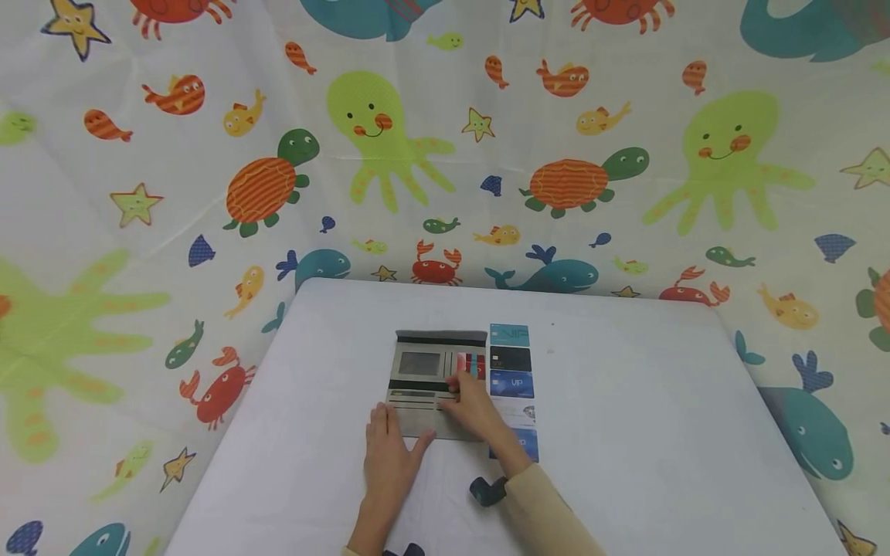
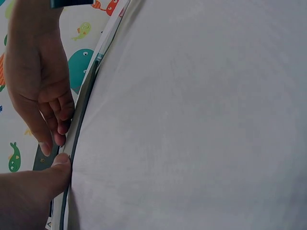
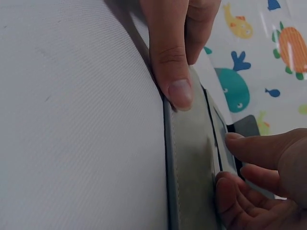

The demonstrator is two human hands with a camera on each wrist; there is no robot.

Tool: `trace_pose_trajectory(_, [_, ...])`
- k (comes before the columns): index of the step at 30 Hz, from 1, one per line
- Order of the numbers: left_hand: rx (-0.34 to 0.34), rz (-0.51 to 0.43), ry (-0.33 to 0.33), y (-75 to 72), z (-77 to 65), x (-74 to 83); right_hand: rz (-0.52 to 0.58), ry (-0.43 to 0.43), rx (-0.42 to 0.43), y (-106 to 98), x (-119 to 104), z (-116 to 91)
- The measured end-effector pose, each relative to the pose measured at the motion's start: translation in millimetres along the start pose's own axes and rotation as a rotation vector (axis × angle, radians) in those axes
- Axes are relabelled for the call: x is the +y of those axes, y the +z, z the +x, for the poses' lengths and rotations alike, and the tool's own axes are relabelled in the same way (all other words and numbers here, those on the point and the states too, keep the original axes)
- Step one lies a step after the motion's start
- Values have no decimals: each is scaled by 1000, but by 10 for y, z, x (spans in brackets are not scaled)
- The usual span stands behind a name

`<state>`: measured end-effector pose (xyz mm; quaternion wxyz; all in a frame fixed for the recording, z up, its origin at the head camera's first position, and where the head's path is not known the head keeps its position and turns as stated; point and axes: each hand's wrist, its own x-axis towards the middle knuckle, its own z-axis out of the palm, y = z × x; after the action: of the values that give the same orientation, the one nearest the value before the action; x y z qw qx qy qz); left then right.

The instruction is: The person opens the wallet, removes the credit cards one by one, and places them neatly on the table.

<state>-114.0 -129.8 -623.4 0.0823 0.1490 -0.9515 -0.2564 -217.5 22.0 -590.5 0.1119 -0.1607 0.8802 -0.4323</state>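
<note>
A grey bifold wallet (image 1: 419, 421) lies unfolded on the white table, with a clear window pocket (image 1: 419, 364) and red and blue cards (image 1: 476, 366) in its upper half. My left hand (image 1: 389, 455) rests at the wallet's lower left corner, fingers extended. In the right wrist view its thumb (image 3: 180, 93) presses the near edge. Over the card slots, my right hand (image 1: 476, 405) bends its fingers, thumb and fingertips at the wallet's surface. I cannot tell whether they pinch a slot edge or a card.
A column of several cards stands just right of the wallet: a teal card (image 1: 509, 334), a black card (image 1: 511, 358), a blue card (image 1: 512, 384), a white card (image 1: 520, 413) and another blue one, partly behind the right wrist. A sea-animal cloth (image 1: 417, 170) hangs behind the table (image 1: 647, 417).
</note>
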Motion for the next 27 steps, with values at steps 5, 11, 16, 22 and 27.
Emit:
trace_pose_trajectory(5, [8, 7, 1, 22, 4, 3, 16, -19, -19, 40, -23, 51])
trace_pose_trajectory(11, [17, 6, 3, 41, 6, -1, -41, -37, -28, 99, -44, 115])
trace_pose_trajectory(16, [22, 13, 10, 55, 8, -17, -114, -70, -32, 139, -72, 166])
trace_pose_trajectory(22, [34, -1, 13, 59, -5, -15, -208, -124, -47, 187, -106, 200])
trace_pose_trajectory(27, [26, -3, 9, 64, -7, -15, -262, -151, -46, 208, -139, 178])
